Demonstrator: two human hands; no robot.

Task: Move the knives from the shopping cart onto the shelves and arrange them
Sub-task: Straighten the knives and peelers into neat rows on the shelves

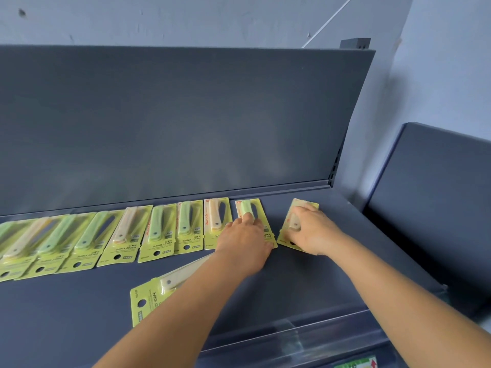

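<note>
Several packaged fruit knives on yellow-green cards lie in a row along the back of the dark grey shelf. My left hand lies flat on the green-handled knife pack at the right end of the row. My right hand rests on a tilted beige-handled pack just to the right of it, fingers spread over the card. Another beige-handled pack lies loose nearer the front, partly hidden under my left forearm.
The shelf's upright back panel rises behind the row. A clear price rail runs along the front edge. A second dark grey shelf unit stands to the right, against a pale wall.
</note>
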